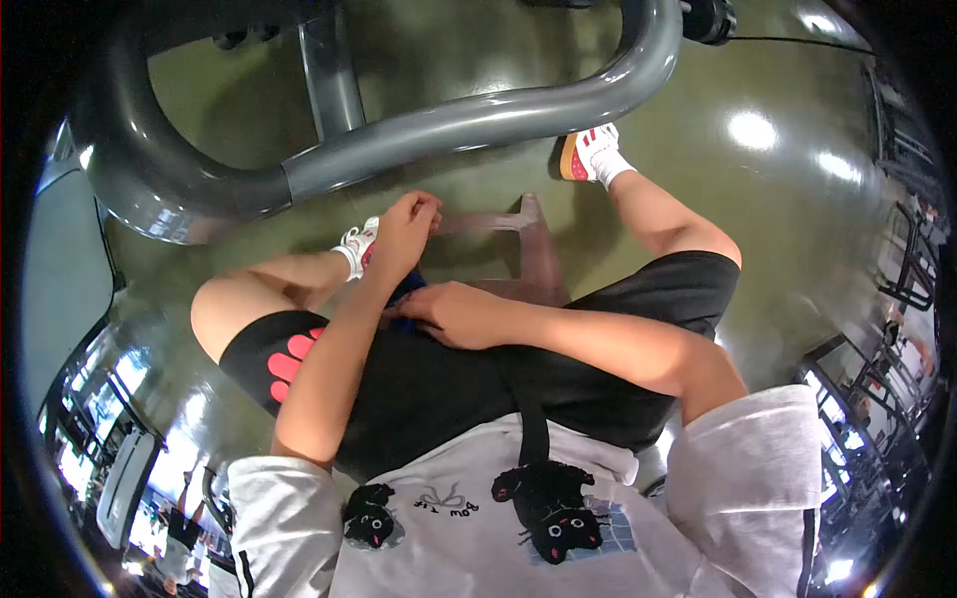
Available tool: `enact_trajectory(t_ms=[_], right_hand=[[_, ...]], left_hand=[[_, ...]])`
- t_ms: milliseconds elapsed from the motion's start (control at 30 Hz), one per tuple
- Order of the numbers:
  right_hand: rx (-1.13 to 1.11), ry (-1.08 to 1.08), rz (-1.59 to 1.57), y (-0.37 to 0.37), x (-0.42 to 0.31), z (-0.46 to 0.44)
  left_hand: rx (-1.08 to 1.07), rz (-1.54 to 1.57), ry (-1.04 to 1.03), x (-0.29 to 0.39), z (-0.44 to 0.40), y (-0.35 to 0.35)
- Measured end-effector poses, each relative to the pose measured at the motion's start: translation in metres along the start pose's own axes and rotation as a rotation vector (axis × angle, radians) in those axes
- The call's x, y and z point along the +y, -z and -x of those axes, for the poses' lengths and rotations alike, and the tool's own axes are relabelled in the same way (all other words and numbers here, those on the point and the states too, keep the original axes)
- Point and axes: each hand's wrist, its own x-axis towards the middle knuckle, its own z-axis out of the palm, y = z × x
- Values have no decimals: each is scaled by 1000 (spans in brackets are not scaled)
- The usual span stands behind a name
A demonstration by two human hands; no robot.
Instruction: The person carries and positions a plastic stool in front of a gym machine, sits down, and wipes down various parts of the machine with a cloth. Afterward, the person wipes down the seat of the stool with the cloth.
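Note:
My left hand [410,221] is raised beyond my lap with its fingers curled in; whatever it holds, if anything, is hidden. Closer to my body, my right hand [454,313] is closed at a dark blue item [407,287], with its fingertips on it. The blue item lies between my left forearm and right hand, over the black shorts [439,399], and is mostly covered. Under and beyond the hands, a reddish-brown frame [539,249] stands on the floor between my legs.
A thick grey curved metal tube [449,125] crosses ahead of my knees, with an upright [334,85] behind it. My feet in white and red shoes [592,152] rest on the green floor [698,149]. Gym equipment and people show at the edges.

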Motion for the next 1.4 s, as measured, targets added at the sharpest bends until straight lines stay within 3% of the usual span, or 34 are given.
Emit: enact_trajectory(t_ms=[100, 167, 233, 367, 400, 433, 500, 567, 667, 767, 833, 900, 933, 967, 1033, 1200, 1267, 1300, 1400], right_hand=[[37, -74, 8, 18, 14, 22], [18, -206, 74, 44, 32, 54], [-161, -561, 163, 80, 30, 82], [-88, -573, 282, 79, 110, 118], [-97, -736, 282, 75, 116, 112], [-93, -736, 279, 77, 135, 109], [-497, -931, 55, 87, 163, 98], [-423, -924, 143, 83, 163, 92], [-146, -816, 284, 77, 148, 85], [-288, -725, 47, 94, 67, 79], [-284, -536, 126, 85, 51, 77], [-346, -546, 97, 85, 12, 65], [-320, -490, 85, 76, 6, 58], [-294, -434, 72, 69, 2, 51], [-243, -171, -74, 53, -2, 25], [-345, -273, 19, -4, 16, -69], [-431, -401, 409, -17, 6, -83], [-440, -395, 402, -22, 15, -80], [-170, -105, 86, -10, 50, -43]], left_hand=[[-39, -63, -18, 14, 10, 3], [-112, -288, -48, 28, 14, 4], [-122, -255, -62, 17, 11, 2], [-177, -304, -17, 5, 10, -3], [-179, -306, -20, 4, 10, -5], [-194, -350, -30, 2, 10, -8], [-215, -398, -36, 6, 16, -12], [-379, -926, -43, 19, 22, -11], [-551, -1198, 44, 0, 26, -11], [-523, -1124, 29, -39, 12, -3], [-403, -1021, -61, -27, 7, 0], [-273, -626, -90, -15, -9, 4], [-179, -547, -222, -12, -13, 7], [-176, -544, -224, -10, -17, 10], [-26, -465, -297, 4, -17, 15], [-37, -308, -68, 21, -6, 14], [-112, -390, -123, 15, -1, 16], [-108, -389, -111, 14, 1, 18], [-134, -343, -186, 26, -4, 25]])
